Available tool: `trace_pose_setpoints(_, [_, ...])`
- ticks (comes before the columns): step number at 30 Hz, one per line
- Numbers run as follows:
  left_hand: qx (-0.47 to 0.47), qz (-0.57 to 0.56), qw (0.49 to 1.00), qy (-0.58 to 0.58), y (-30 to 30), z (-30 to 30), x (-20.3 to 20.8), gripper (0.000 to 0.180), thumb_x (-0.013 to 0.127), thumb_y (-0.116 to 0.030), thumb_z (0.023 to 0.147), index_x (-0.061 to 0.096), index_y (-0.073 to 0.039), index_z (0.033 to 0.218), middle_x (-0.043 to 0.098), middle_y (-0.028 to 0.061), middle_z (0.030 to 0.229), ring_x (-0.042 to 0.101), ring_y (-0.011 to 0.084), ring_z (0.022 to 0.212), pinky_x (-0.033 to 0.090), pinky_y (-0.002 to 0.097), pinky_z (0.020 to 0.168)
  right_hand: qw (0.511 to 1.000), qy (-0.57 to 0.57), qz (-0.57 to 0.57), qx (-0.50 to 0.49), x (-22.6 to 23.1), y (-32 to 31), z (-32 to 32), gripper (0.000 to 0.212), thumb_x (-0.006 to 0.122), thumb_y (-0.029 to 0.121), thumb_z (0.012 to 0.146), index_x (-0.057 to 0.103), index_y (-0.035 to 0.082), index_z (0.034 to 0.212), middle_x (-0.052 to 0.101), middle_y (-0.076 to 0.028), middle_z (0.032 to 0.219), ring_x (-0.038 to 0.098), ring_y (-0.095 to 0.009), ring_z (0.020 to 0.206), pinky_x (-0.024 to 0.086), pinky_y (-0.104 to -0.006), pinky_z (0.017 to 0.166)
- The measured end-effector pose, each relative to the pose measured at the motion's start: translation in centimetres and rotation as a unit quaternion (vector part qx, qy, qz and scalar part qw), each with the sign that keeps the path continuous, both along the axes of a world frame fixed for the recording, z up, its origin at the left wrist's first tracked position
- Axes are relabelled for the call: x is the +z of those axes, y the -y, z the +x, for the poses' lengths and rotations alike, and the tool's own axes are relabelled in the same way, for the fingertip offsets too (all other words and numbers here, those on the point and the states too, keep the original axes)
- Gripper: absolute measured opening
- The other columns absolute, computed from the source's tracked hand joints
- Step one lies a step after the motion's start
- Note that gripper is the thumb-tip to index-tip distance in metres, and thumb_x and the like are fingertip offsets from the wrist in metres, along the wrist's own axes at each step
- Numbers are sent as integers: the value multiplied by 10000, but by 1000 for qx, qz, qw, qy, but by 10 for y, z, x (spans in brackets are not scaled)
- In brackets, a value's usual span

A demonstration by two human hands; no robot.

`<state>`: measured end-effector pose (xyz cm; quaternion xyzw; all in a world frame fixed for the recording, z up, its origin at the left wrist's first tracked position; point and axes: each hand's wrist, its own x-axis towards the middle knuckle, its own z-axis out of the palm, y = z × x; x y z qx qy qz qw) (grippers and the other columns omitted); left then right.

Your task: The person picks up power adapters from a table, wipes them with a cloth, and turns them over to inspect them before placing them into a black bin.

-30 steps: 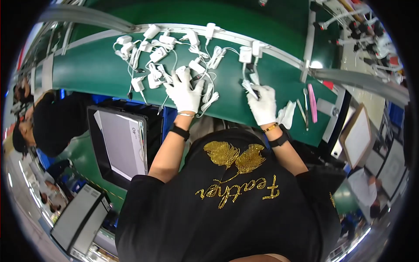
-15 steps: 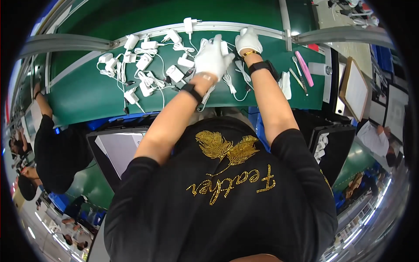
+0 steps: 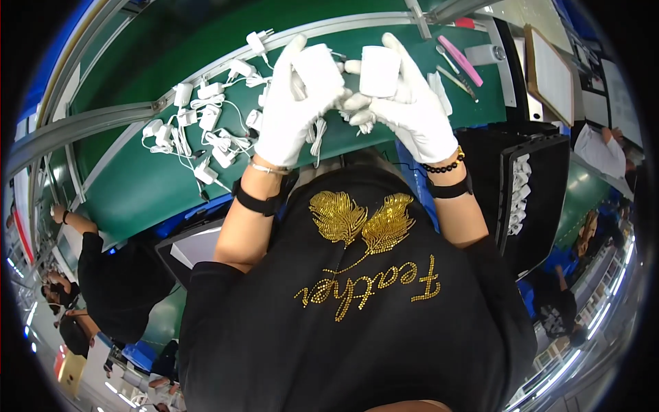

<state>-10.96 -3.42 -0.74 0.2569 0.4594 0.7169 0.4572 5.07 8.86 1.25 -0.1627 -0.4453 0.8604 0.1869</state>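
Both my hands wear white gloves and are raised over the green-topped bench (image 3: 130,185), close together. My left hand (image 3: 283,110) grips a white power adapter (image 3: 318,71), its broad face toward me. In my right hand (image 3: 415,113) is a second white adapter (image 3: 379,71), held between thumb and fingers. White cable shows beneath the fingers, partly hidden. To the left lies a spread of several white adapters (image 3: 209,118) with tangled cords and black plugs. One adapter (image 3: 258,42) leans on the metal rail behind my left hand. A bundled white cord (image 3: 316,140) lies below it.
At the right lie a pink strip-shaped tool (image 3: 460,60), thin pen-like tools (image 3: 449,63), a white cloth (image 3: 440,94) and a clear cylindrical container (image 3: 484,54). A black bin (image 3: 537,199) holding several white pieces stands right of me. A co-worker in black (image 3: 123,288) is at the left.
Both hands have come up off the bench toward me, each now holding a white adapter turned face-on. The whole view has turned a little.
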Motion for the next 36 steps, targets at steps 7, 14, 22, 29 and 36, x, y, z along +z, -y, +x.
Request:
trace_pose_setpoints(7, [-6, 16, 999, -36, 17, 20, 40, 917, 711, 67, 804, 159, -37, 1530, 522, 174, 1301, 603, 240, 1122, 540, 364, 955, 997, 53, 44, 20, 31, 14, 4, 925, 674, -47, 824, 116, 59, 1554, 497, -200, 1382, 652, -250, 1038, 570, -345, 842])
trace_pose_setpoints(14, [33, -7, 999, -34, 22, 37, 45, 886, 778, 90, 731, 304, -25, 1471, 505, 125, 1340, 559, 229, 1205, 502, 355, 1013, 991, 75, 113, -21, 31, 19, 8, 785, 700, -62, 807, 326, 38, 1490, 525, -103, 1327, 571, -184, 1166, 540, -310, 906])
trace_pose_setpoints(22, [26, -18, 999, 30, 29, 52, 41, 728, 741, 131, 745, 427, -53, 1376, 532, 77, 1297, 550, 194, 1203, 497, 327, 1008, 997, 66, 40, 14, 25, 19, 26, 768, 701, -119, 778, 364, 36, 1450, 533, -94, 1302, 576, -188, 1151, 497, -297, 954])
trace_pose_setpoints(29, [78, -2, 996, -50, 33, 61, 29, 706, 766, 94, 741, 449, -56, 1354, 538, 85, 1290, 560, 191, 1180, 498, 317, 978, 988, 31, 147, 21, 17, 21, 26, 775, 694, -86, 804, 326, 39, 1474, 512, -102, 1324, 527, -193, 1212, 470, -321, 996])
trace_pose_setpoints(36, [118, -51, 958, -256, 26, 73, 25, 777, 806, 20, 720, 401, -76, 1375, 562, 104, 1257, 602, 191, 1108, 504, 325, 925, 975, 41, 217, 11, 26, 37, 23, 794, 709, 53, 851, 264, 45, 1508, 465, -116, 1370, 465, -209, 1272, 385, -345, 1080])
